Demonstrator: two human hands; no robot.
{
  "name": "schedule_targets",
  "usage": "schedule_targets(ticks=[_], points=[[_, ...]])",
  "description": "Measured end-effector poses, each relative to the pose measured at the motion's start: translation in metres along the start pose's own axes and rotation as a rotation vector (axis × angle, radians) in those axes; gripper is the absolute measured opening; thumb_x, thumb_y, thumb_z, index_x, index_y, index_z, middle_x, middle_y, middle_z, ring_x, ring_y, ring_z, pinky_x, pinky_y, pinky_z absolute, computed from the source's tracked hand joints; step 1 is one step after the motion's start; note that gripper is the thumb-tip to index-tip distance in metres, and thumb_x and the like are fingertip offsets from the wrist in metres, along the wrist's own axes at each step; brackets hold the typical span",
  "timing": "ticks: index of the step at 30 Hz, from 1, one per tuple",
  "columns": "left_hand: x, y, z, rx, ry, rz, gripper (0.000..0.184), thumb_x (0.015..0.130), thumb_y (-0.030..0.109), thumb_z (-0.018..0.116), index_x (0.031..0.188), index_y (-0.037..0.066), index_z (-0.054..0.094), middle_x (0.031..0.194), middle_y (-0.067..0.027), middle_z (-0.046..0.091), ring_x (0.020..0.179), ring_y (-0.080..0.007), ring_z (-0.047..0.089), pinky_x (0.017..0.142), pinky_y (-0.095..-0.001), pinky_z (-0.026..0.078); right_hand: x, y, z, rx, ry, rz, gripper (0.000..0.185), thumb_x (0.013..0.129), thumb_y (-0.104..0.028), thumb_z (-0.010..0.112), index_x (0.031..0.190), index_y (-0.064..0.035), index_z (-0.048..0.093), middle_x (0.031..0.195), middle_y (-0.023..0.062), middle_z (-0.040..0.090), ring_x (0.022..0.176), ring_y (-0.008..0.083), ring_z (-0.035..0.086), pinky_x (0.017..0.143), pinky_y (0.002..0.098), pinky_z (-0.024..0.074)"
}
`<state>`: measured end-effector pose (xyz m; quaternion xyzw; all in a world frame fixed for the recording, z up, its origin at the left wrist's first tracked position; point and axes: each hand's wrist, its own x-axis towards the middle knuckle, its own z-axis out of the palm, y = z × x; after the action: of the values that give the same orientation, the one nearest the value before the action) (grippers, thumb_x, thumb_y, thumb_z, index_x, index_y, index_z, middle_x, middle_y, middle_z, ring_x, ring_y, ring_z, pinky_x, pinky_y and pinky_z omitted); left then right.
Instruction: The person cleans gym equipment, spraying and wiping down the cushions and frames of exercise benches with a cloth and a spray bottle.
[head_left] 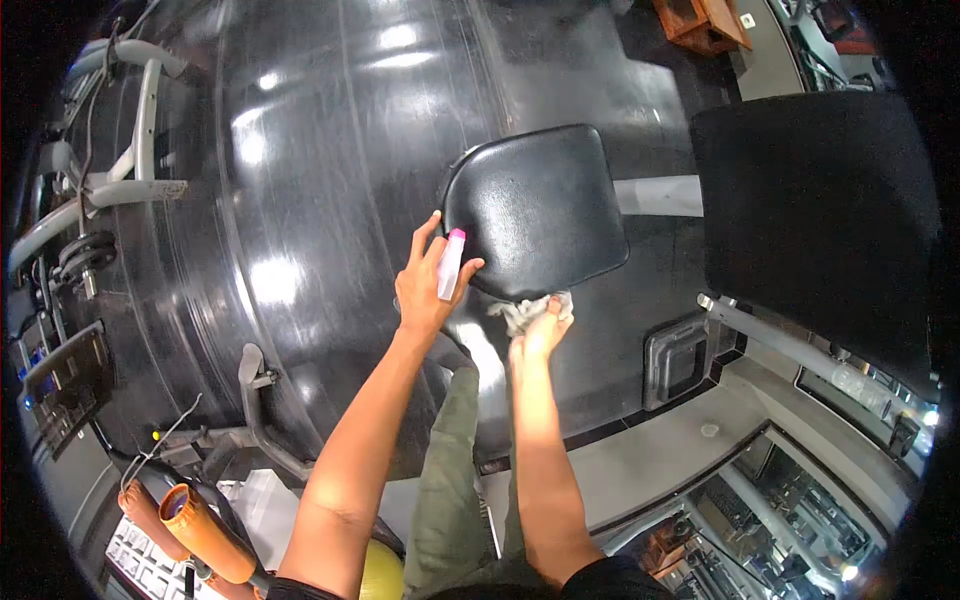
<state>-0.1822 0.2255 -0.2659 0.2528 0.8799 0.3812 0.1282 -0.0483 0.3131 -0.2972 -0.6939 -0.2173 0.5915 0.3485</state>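
Note:
A black padded seat (pixel 540 210) with a rounded left end lies in front of me in the head view. At its lower left edge is my left hand (pixel 428 290), which holds a small translucent bottle (pixel 450 270) with a pink top against the fingers. The thumb and a fingertip of that hand reach the seat's edge. My right hand (pixel 545 328) is closed on a crumpled whitish cloth (pixel 520 314), at the seat's lower edge. Part of the cloth is hidden under my fingers.
A grey bar (pixel 658 195) links the seat to a large black backrest (pixel 815 200). Grey machine frames (pixel 150 120) stand at the left. Orange-brown padded rollers (pixel 208 532) are at lower left, beside a yellow-green ball (pixel 383 572). A wooden box (pixel 702 24) stands at upper right.

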Motion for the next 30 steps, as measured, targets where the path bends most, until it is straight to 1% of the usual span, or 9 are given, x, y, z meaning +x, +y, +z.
schedule_targets(ticks=[3,5,8,16,19,20,22,26,30], points=[[0.001,0.003,0.000,-0.036,0.028,-0.004,0.044,0.077,0.038,0.080,0.096,0.004,0.060,0.137,-0.0103,0.054,0.081,-0.0326,0.068,0.065,-0.0391,0.054,-0.029,0.030,0.014,-0.190,0.126,-0.170,0.035,0.099,-0.029,0.050,0.120,-0.0051,0.035,0.116,0.0158,0.051,0.100,0.0230,0.054,0.090,0.0375,0.0438],[0.003,0.002,-0.003,-0.014,-0.008,-0.002,0.044,0.077,0.037,0.080,0.096,0.003,0.060,0.136,-0.0106,0.054,0.079,-0.0326,0.068,0.062,-0.0387,0.053,-0.058,0.051,0.017,-0.238,0.052,-0.109,0.034,0.098,-0.030,0.051,0.117,-0.0046,0.039,0.119,0.0159,0.051,0.102,0.0244,0.051,0.093,0.0403,0.0415],[0.004,0.002,-0.006,0.009,-0.022,0.012,0.044,0.077,0.038,0.080,0.095,0.004,0.060,0.136,-0.0110,0.054,0.079,-0.0325,0.068,0.061,-0.0387,0.053,-0.079,0.042,0.024,-0.279,0.000,-0.005,0.031,0.096,-0.028,0.053,0.114,-0.0043,0.043,0.115,0.0133,0.051,0.103,0.0226,0.050,0.091,0.0386,0.0419],[0.001,0.001,0.001,0.018,-0.027,-0.018,0.044,0.077,0.040,0.080,0.077,0.004,0.054,0.134,-0.0143,0.055,0.089,-0.0303,0.068,0.066,-0.0399,0.054,0.018,-0.050,0.005,-0.023,-0.035,-0.163,0.020,0.097,-0.022,0.053,0.105,-0.0060,0.043,0.092,0.0034,0.049,0.085,0.0125,0.050,0.076,0.0317,0.0459],[0.000,0.003,0.001,-0.002,-0.032,-0.053,0.043,0.077,0.040,0.080,0.077,0.005,0.054,0.133,-0.0155,0.055,0.094,-0.0303,0.067,0.068,-0.0405,0.054,0.030,-0.060,0.013,-0.075,0.070,-0.168,0.026,0.097,-0.021,0.053,0.114,-0.0037,0.045,0.109,0.0102,0.054,0.097,0.0196,0.055,0.085,0.0351,0.0464],[-0.003,-0.011,0.010,0.070,0.030,0.049,0.044,0.077,0.040,0.080,0.092,0.004,0.060,0.137,-0.0093,0.054,0.076,-0.0319,0.068,0.061,-0.0384,0.054,0.028,-0.051,0.014,-0.100,0.095,-0.207,0.028,0.098,-0.022,0.053,0.116,-0.0031,0.044,0.112,0.0116,0.053,0.100,0.0211,0.054,0.088,0.0357,0.0452],[-0.001,-0.009,0.009,0.056,0.048,0.062,0.044,0.077,0.040,0.080,0.091,0.003,0.060,0.137,-0.0093,0.054,0.076,-0.0319,0.068,0.061,-0.0383,0.054,0.030,-0.015,0.005,-0.258,0.122,-0.369,0.031,0.099,-0.026,0.051,0.117,-0.0024,0.041,0.118,0.0140,0.052,0.107,0.0243,0.053,0.095,0.0381,0.0411],[-0.001,-0.007,0.006,0.052,0.045,0.055,0.044,0.078,0.040,0.079,0.092,0.003,0.059,0.137,-0.0088,0.055,0.076,-0.0320,0.067,0.061,-0.0383,0.053,-0.031,0.028,-0.014,-0.340,-0.089,-0.199,0.040,0.100,-0.031,0.054,0.121,-0.0025,0.038,0.114,0.0164,0.052,0.107,0.0268,0.050,0.099,0.0391,0.0376],[-0.001,-0.002,0.003,0.082,0.024,0.024,0.045,0.078,0.040,0.079,0.094,0.003,0.060,0.139,-0.0068,0.053,0.077,-0.0322,0.067,0.061,-0.0393,0.053,-0.078,0.025,-0.033,-0.396,-0.386,-0.088,0.030,0.097,-0.023,0.061,0.118,-0.0028,0.051,0.109,0.0053,0.058,0.102,0.0133,0.051,0.092,0.0288,0.0397]])
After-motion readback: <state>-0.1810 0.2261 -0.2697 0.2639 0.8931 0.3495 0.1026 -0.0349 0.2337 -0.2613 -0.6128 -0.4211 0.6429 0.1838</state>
